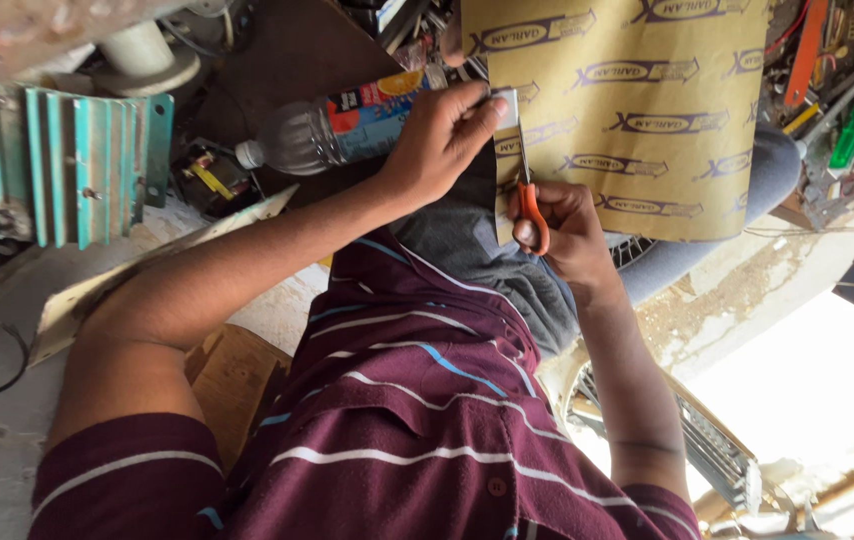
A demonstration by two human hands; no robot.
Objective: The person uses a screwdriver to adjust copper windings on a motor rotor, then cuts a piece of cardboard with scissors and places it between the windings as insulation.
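Thin tan sheet (647, 120): light, floppy, likely tears easily; best pinched near the cut edge. Left hand (442, 140) closed on sheet edge and a small white piece (505, 106); right hand (567, 235) closed in orange scissors (530, 205).

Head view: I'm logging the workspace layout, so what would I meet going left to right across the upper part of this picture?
Teal finned metal block → clear plastic bottle → left hand pinching the sheet's edge → orange-handled scissors in the right hand → tan printed sheet → green tool handle.
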